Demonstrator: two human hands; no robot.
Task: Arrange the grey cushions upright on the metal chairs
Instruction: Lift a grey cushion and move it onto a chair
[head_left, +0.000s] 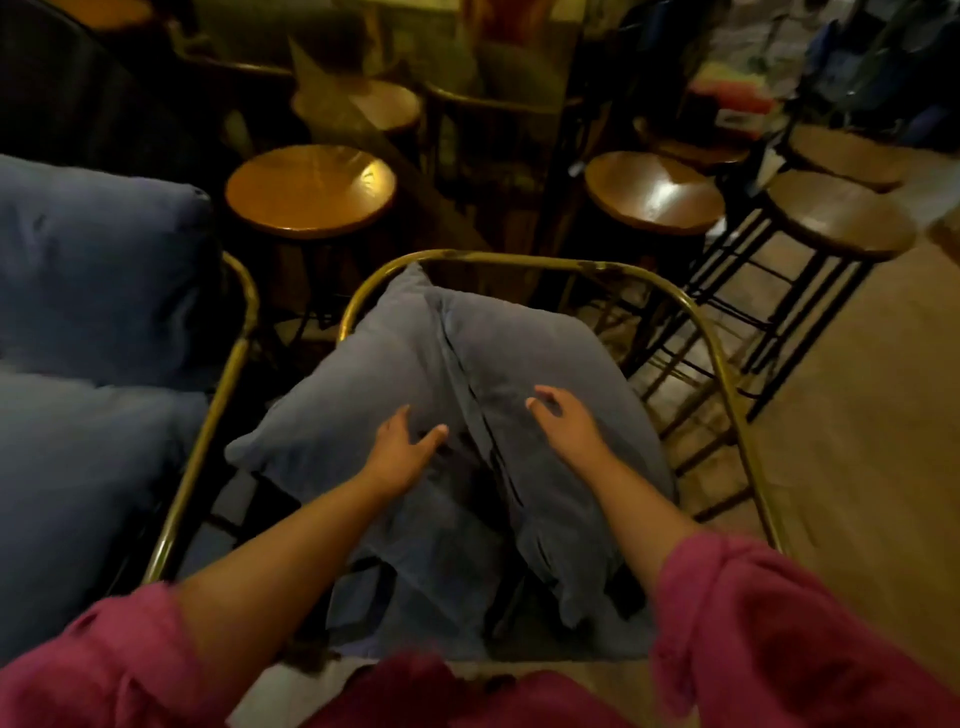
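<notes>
Two grey cushions lean together inside a brass-coloured metal chair (524, 258) in front of me: the left cushion (363, 379) and the right cushion (519, 353), which overlaps it along a seam. My left hand (402, 444) hovers over or rests on the left cushion with fingers spread. Over the right cushion, my right hand (563, 423) has its fingers curled loosely and apart. Neither hand grips anything. A second metal chair (236, 358) on the left holds two more grey cushions, one upright (98, 260) and one lower (83, 467).
Round wooden stools stand beyond the chairs: one (311, 189) behind the left chair, one (654, 195) behind the right, and more (841, 218) at the right with black metal legs. Wooden floor (872, 415) lies to the right. The background is dim and cluttered.
</notes>
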